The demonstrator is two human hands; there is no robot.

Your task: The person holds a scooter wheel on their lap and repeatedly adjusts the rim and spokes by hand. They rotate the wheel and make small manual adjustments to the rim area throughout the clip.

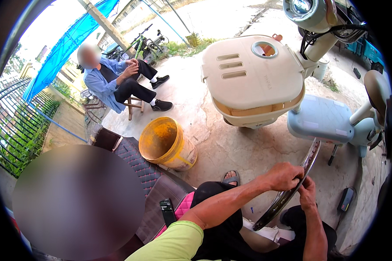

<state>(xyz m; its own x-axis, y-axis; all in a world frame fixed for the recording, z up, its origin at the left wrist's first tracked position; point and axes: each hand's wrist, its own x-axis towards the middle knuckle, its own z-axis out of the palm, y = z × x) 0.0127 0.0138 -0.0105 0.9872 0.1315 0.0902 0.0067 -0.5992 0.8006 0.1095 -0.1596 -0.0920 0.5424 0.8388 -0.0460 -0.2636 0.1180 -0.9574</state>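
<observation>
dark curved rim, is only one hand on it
No, the left hand and the right hand are both on the dark curved rim.

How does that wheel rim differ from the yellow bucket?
The wheel rim is dark and shiny; the bucket is yellow and stained. The left hand and right hand hold the rim up, while neither touches the bucket. The rim looks thin from here, the bucket wide and deep. Both have curved edges.

Left of the bucket [184,153] is a fence [13,124], behind it a person [101,85], before it a phone [167,212] on a seat [151,195], right of it a wheel rim [278,206].
</observation>
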